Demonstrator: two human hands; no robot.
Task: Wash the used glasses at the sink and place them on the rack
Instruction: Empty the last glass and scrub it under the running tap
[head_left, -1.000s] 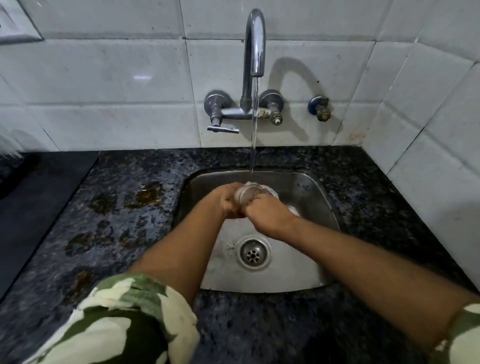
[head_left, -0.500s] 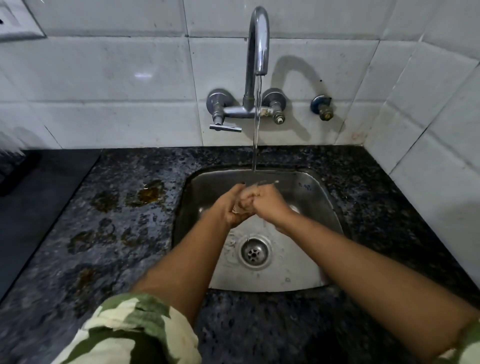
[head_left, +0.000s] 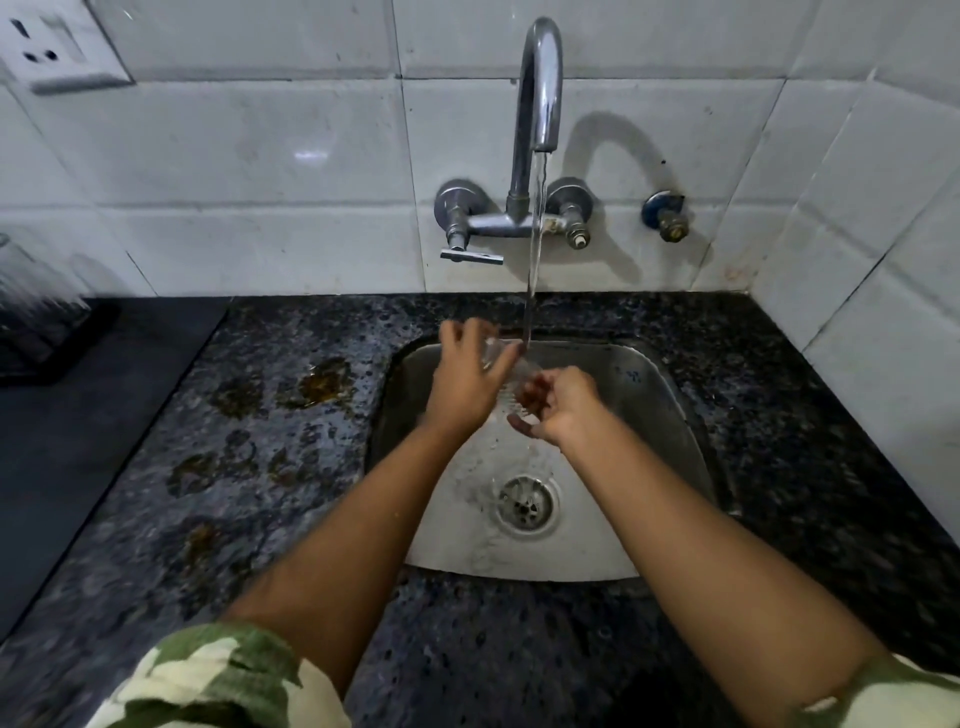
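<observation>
Clear glass (head_left: 511, 379) is sitting under the tap (head_left: 540, 78) stream, 12 o'clock of the drain (head_left: 525, 504), left hand (head_left: 465, 387) pressing it with spread fingers, right hand (head_left: 563, 410) gripping its lower end; wet, it risks slipping and cracking in the sink (head_left: 660, 415)

counter (head_left: 291, 519): dark speckled stone | brown stains (head_left: 322, 384) | sink (head_left: 670, 415) inset

1 left hand (head_left: 467, 382); 1 right hand (head_left: 567, 410); 1 glass (head_left: 514, 376); 1 sink (head_left: 652, 397); 1 drain strainer (head_left: 525, 505); 1 tap (head_left: 537, 93); 1 wall valve (head_left: 667, 215); 1 socket (head_left: 52, 49)
</observation>
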